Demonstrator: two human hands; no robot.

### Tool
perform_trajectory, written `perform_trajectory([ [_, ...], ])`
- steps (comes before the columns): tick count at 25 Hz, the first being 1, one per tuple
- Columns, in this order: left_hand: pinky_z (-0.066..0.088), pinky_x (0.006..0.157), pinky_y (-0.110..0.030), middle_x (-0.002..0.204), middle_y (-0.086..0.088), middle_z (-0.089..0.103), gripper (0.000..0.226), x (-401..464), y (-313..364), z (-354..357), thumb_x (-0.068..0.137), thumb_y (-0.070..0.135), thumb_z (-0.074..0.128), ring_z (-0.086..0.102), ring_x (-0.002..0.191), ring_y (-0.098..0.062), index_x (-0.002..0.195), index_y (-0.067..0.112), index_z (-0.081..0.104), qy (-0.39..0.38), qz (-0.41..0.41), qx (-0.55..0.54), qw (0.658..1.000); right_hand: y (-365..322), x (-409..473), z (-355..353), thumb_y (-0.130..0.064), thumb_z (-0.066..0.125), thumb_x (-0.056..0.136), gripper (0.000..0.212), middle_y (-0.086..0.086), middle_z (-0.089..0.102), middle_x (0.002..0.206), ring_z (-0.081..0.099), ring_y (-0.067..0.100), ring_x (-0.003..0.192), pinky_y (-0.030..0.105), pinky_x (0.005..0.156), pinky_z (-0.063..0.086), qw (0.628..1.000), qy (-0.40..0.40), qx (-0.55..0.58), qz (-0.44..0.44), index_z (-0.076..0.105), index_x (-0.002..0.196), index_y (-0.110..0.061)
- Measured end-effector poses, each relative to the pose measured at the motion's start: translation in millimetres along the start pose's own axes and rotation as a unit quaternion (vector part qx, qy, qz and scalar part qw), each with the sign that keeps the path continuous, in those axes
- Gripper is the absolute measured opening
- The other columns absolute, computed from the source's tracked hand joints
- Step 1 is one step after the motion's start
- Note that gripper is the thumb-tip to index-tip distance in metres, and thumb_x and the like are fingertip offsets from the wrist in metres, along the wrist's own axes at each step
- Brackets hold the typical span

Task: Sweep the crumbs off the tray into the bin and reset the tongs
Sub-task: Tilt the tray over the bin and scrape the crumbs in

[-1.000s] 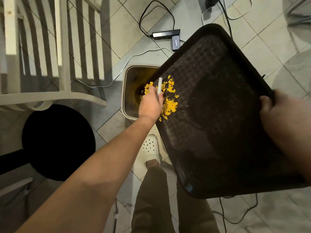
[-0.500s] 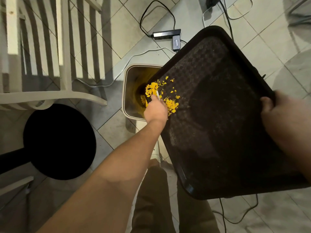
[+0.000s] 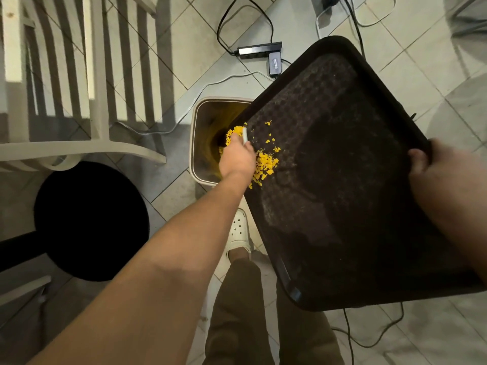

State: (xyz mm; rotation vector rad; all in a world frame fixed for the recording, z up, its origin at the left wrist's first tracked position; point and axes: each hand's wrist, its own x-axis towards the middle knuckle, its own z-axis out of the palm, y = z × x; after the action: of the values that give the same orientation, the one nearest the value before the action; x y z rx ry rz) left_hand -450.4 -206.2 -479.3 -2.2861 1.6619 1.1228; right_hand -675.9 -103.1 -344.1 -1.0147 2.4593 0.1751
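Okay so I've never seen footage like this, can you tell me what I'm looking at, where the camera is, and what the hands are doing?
There is no machine: a person wears a wide-angle camera on the head, looking down at their own arms, legs and white shoe. The right hand grips the edge of a dark tray, tilted over a beige bin on the tiled floor. The left hand holds a small white tool, too hidden to name, against yellow crumbs gathered at the tray's lower edge by the bin. A black stool, a white chair and a power strip with cables stand around.
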Motion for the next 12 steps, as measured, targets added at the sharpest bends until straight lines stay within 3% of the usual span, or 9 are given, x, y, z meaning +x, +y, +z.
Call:
perform_trajectory([
  [3,0.046,0.069,-0.034,0.097,-0.014,0.066,0.025,7,-23,-9,0.097,0.029,0.041,0.063,0.087,-0.033,0.109,0.01,0.052,0.04,0.001,-0.04,0.998,-1,-1,-2,-0.032,0.039,0.097,0.029,0.026,0.06,0.093,0.056,0.045,0.089,0.048,0.075,0.047,1.0,-0.005,0.012,0.005,0.054,0.109,-0.01],
  [7,0.051,0.074,-0.037,0.095,-0.015,0.068,0.024,28,-22,-11,0.095,0.027,0.046,0.064,0.086,-0.034,0.104,0.01,0.059,0.019,0.014,-0.075,0.997,-3,-1,-3,-0.032,0.039,0.097,0.029,0.027,0.059,0.096,0.055,0.046,0.092,0.048,0.076,0.046,1.0,-0.013,0.011,0.003,0.053,0.11,-0.01],
  [12,0.051,0.079,-0.034,0.101,-0.014,0.068,0.024,30,-31,-19,0.093,0.023,0.049,0.064,0.092,-0.031,0.105,0.007,0.062,0.012,-0.02,-0.009,1.0,-5,-3,-2,-0.034,0.038,0.097,0.026,0.025,0.059,0.093,0.056,0.046,0.09,0.048,0.075,0.046,1.0,-0.006,0.005,0.002,0.051,0.102,-0.012],
])
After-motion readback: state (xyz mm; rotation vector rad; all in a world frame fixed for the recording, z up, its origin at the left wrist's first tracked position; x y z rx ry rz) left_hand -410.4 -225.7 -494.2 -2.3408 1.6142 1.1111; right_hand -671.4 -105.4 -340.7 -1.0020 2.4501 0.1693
